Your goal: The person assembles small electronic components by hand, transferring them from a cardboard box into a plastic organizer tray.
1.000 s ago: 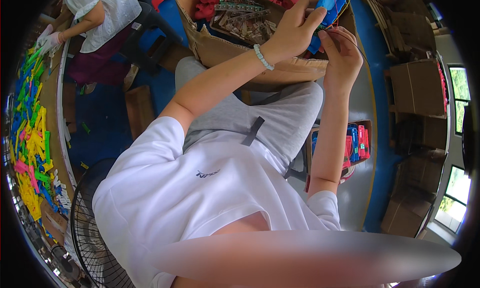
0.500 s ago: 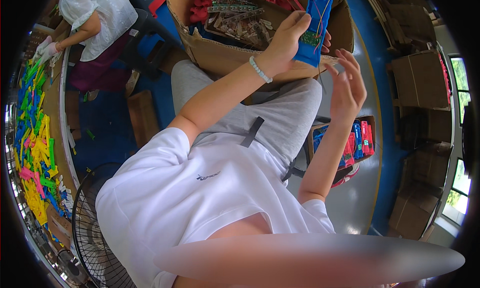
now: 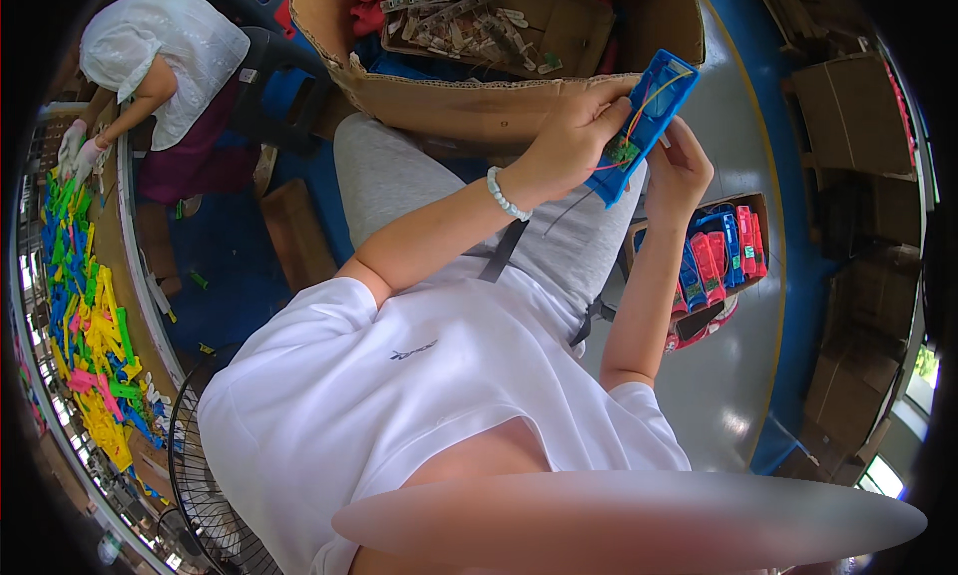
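Wires (image 3: 649, 100) are lying inside the uncovered blue casing (image 3: 654, 128) at two o'clock, left hand (image 3: 579, 133) pinching it; I'm failing to tell the grip of the right hand (image 3: 680, 178).

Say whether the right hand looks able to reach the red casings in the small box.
Probably yes: the red casings lie in the open box beside the right forearm, though the right hand is at the blue casing.
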`<action>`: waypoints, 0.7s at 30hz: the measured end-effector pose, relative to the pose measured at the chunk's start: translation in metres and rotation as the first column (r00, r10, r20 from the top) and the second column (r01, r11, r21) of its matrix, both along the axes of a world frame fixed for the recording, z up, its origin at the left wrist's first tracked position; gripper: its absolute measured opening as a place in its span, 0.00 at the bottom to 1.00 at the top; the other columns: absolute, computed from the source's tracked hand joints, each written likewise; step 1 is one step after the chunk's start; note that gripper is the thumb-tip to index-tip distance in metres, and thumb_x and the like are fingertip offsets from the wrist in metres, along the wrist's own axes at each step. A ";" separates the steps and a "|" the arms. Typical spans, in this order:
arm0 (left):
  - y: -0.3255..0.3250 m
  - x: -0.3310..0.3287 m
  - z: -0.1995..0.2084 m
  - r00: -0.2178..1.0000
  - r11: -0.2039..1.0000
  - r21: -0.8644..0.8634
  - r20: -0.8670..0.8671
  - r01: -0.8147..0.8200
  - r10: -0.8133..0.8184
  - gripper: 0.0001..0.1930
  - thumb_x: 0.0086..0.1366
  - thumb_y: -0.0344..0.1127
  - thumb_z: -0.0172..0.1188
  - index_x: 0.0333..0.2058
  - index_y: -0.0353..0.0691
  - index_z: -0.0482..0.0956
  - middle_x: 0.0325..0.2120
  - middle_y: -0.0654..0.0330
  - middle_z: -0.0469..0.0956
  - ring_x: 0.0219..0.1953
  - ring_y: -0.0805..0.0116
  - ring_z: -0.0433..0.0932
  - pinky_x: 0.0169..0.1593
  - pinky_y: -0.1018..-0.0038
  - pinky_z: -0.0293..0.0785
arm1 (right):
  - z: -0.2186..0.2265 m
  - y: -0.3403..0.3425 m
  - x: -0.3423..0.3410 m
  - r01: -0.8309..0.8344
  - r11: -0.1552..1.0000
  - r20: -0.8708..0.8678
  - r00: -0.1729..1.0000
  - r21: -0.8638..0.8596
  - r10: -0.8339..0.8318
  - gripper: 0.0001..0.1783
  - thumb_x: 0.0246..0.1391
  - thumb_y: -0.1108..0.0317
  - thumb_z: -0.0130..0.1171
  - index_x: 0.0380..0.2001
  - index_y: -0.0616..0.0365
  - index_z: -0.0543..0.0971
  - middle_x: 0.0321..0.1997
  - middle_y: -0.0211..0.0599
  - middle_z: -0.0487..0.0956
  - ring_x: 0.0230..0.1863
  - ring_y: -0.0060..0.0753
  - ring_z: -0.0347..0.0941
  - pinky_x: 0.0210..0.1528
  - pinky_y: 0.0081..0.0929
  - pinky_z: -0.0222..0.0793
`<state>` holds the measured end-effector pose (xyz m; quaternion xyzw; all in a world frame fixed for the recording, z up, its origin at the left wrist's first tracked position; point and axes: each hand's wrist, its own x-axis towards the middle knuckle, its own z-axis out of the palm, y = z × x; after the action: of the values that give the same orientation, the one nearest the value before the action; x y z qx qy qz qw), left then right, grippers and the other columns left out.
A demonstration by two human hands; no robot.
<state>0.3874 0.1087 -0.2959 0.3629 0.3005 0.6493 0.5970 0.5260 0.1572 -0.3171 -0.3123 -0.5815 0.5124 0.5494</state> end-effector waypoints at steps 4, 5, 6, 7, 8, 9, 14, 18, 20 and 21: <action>-0.005 0.008 0.000 0.993 0.996 -0.030 -0.085 -0.084 0.081 0.16 0.74 0.36 0.47 0.55 0.35 0.71 0.31 0.66 0.76 0.25 0.82 0.74 0.26 0.82 0.73 | -0.009 -0.007 0.006 0.062 0.996 0.042 0.997 0.069 -0.065 0.17 0.49 0.89 0.58 0.45 0.71 0.79 0.41 0.41 0.81 0.42 0.27 0.78 0.48 0.25 0.76; -0.006 0.008 0.001 0.999 0.995 -0.090 -0.007 -0.042 0.042 0.16 0.73 0.37 0.47 0.54 0.35 0.72 0.30 0.66 0.76 0.24 0.81 0.75 0.25 0.82 0.74 | -0.008 -0.008 0.007 0.092 0.986 0.105 0.989 0.141 -0.108 0.18 0.48 0.89 0.59 0.44 0.71 0.79 0.40 0.41 0.81 0.41 0.28 0.79 0.47 0.25 0.76; -0.007 0.007 0.002 0.997 0.989 -0.147 0.073 0.006 0.005 0.16 0.73 0.37 0.48 0.53 0.35 0.72 0.30 0.66 0.76 0.23 0.81 0.75 0.24 0.81 0.74 | -0.007 -0.009 0.009 0.120 0.970 0.166 0.974 0.214 -0.157 0.18 0.47 0.88 0.60 0.44 0.71 0.79 0.38 0.41 0.82 0.40 0.29 0.79 0.46 0.26 0.76; -0.009 0.008 0.000 0.997 0.989 -0.147 0.071 0.021 -0.010 0.16 0.73 0.37 0.48 0.53 0.35 0.72 0.30 0.66 0.76 0.23 0.81 0.75 0.24 0.81 0.74 | -0.006 -0.010 0.011 0.134 0.968 0.164 0.972 0.213 -0.171 0.18 0.47 0.88 0.60 0.44 0.71 0.79 0.38 0.41 0.82 0.40 0.29 0.79 0.46 0.26 0.76; -0.010 0.009 -0.003 0.998 0.988 -0.154 0.058 0.015 -0.006 0.16 0.73 0.38 0.49 0.52 0.35 0.73 0.29 0.65 0.76 0.22 0.81 0.75 0.22 0.81 0.74 | -0.005 -0.011 0.014 0.134 0.942 0.203 0.958 0.307 -0.202 0.18 0.47 0.88 0.61 0.44 0.71 0.79 0.38 0.42 0.82 0.39 0.30 0.80 0.45 0.26 0.77; -0.012 0.011 -0.003 0.999 0.986 -0.165 0.047 0.017 -0.009 0.16 0.72 0.39 0.50 0.51 0.34 0.73 0.28 0.65 0.76 0.22 0.80 0.75 0.21 0.80 0.75 | -0.005 -0.015 0.017 0.134 0.911 0.244 0.939 0.391 -0.243 0.18 0.46 0.88 0.62 0.44 0.71 0.79 0.38 0.43 0.83 0.38 0.30 0.81 0.44 0.26 0.77; -0.018 0.009 -0.009 0.997 0.963 -0.271 -0.071 -0.009 -0.010 0.14 0.74 0.34 0.45 0.49 0.33 0.76 0.31 0.70 0.76 0.29 0.88 0.69 0.33 0.87 0.66 | -0.007 -0.018 0.020 0.136 0.917 0.314 0.912 0.375 -0.263 0.19 0.47 0.85 0.62 0.45 0.67 0.80 0.38 0.44 0.84 0.38 0.32 0.82 0.44 0.24 0.77; -0.019 0.015 -0.020 0.983 0.955 -0.295 -0.180 -0.039 -0.015 0.15 0.75 0.34 0.44 0.51 0.32 0.74 0.31 0.69 0.76 0.29 0.87 0.68 0.33 0.86 0.67 | -0.022 -0.022 0.025 0.118 0.950 0.245 0.950 0.290 -0.192 0.21 0.47 0.85 0.61 0.48 0.66 0.78 0.37 0.43 0.83 0.38 0.32 0.82 0.44 0.26 0.78; -0.017 0.019 -0.022 0.974 0.958 -0.284 -0.226 -0.043 -0.023 0.15 0.75 0.34 0.44 0.51 0.32 0.74 0.31 0.69 0.76 0.30 0.87 0.68 0.33 0.86 0.66 | -0.027 -0.026 0.022 0.163 0.955 0.215 0.952 0.247 -0.218 0.22 0.48 0.84 0.61 0.49 0.66 0.77 0.37 0.43 0.84 0.39 0.30 0.82 0.43 0.26 0.79; -0.017 0.020 -0.023 0.964 0.963 -0.261 -0.266 -0.061 -0.011 0.15 0.75 0.34 0.44 0.51 0.31 0.74 0.31 0.68 0.76 0.30 0.87 0.68 0.34 0.87 0.66 | -0.028 -0.030 0.020 0.171 0.956 0.212 0.951 0.237 -0.223 0.22 0.48 0.84 0.61 0.49 0.66 0.77 0.37 0.43 0.84 0.39 0.30 0.82 0.43 0.26 0.79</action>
<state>0.4077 0.0919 -0.3187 0.3589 0.4670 0.5560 0.5864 0.5459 0.1275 -0.3452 -0.3664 -0.6607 0.3475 0.5555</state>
